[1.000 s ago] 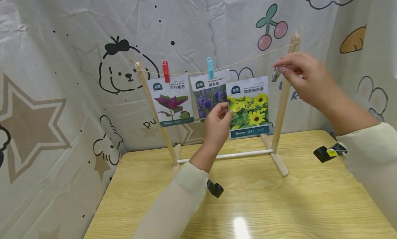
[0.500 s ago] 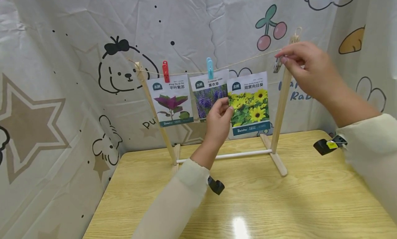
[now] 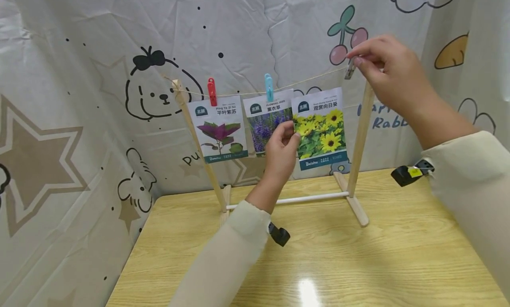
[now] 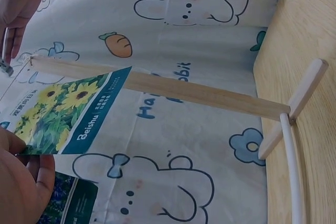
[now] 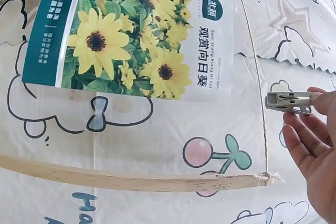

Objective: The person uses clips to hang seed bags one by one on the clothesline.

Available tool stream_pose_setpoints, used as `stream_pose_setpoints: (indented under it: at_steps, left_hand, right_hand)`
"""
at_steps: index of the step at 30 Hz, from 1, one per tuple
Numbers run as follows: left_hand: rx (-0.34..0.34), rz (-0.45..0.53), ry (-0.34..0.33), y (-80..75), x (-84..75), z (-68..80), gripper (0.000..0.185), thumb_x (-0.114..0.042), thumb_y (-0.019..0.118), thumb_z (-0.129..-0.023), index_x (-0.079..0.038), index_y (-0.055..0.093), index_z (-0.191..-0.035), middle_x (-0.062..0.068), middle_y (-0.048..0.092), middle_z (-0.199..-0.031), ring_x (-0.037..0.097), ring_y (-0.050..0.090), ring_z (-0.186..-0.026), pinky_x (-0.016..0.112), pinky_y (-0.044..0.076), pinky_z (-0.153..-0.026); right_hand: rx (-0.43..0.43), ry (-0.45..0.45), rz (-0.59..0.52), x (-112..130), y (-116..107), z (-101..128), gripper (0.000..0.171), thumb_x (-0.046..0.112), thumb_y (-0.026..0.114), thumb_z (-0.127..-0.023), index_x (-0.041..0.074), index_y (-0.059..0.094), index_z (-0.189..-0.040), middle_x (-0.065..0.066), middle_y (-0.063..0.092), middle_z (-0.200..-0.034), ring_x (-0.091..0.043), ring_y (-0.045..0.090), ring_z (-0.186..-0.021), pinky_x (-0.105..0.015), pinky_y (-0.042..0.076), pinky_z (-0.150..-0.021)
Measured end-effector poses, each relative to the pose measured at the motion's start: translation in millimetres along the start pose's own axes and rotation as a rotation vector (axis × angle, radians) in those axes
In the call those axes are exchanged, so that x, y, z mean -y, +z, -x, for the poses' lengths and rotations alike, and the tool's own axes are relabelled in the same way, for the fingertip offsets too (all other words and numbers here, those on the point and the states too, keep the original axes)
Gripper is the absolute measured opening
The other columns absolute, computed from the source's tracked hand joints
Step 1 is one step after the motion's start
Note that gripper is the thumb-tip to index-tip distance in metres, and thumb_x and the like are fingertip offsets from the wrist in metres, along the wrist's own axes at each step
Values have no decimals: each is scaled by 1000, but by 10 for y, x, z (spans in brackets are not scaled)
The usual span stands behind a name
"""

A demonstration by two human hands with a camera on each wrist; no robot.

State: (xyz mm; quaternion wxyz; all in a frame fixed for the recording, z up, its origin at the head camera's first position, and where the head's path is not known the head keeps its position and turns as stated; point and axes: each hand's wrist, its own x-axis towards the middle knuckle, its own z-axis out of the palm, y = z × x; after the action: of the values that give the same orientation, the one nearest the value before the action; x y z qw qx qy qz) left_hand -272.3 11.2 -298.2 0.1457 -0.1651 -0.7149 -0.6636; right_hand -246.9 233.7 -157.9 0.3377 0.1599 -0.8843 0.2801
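Observation:
My left hand (image 3: 282, 154) pinches the left edge of a sunflower seed packet (image 3: 320, 130), held upright just below the string (image 3: 308, 80). A grey clothespin (image 5: 289, 102) is pinched between thumb and fingers of my right hand (image 3: 392, 74), its jaw end right by the string near the right post. On the left part of the string hang a purple-leaf seed packet (image 3: 219, 132) under a red clothespin (image 3: 212, 92) and a lavender seed packet (image 3: 259, 134) under a light blue clothespin (image 3: 268, 87). My left hand partly covers the lavender packet.
The string runs between two wooden posts, the left post (image 3: 199, 143) and the right post (image 3: 360, 138), joined low down by a white rod (image 3: 311, 198). The frame stands on a wood-grain table (image 3: 338, 262). A printed curtain (image 3: 239, 36) hangs behind.
My right hand has risen with the grey clothespin, from below the string up to its height, and shifted slightly left. My left hand has lifted the sunflower packet a little nearer the string.

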Motion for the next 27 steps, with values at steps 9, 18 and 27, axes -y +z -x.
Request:
stream_pose_setpoints:
  at_steps: [9, 18, 27]
  left_hand:
    - [-22, 21, 17, 31, 4, -49, 30, -11, 57, -102, -7, 60, -131, 11, 61, -114, 10, 56, -95, 23, 48, -81]
    - [-34, 26, 23, 58, -7, -76, 28, -10, 58, -101, -6, 61, -129, 10, 62, -110, 8, 56, -92, 21, 48, -79]
    - [-46, 34, 16, 79, -19, -112, 28, -10, 58, -102, -7, 61, -129, 11, 63, -112, 10, 57, -94, 23, 49, -78]
  right_hand:
    - [5, -25, 33, 103, 33, -120, 33, 26, 44, -108, 12, 66, -129, -5, 54, -133, -12, 42, -108, -15, 40, -94]
    - [14, -68, 36, 173, 50, -199, 33, 24, 43, -109, 10, 65, -129, -6, 56, -133, -17, 50, -116, -24, 43, -105]
    - [-15, -63, 2, 218, 117, -268, 32, 24, 45, -108, 11, 64, -130, -5, 57, -132, -16, 53, -119, -22, 44, -108]
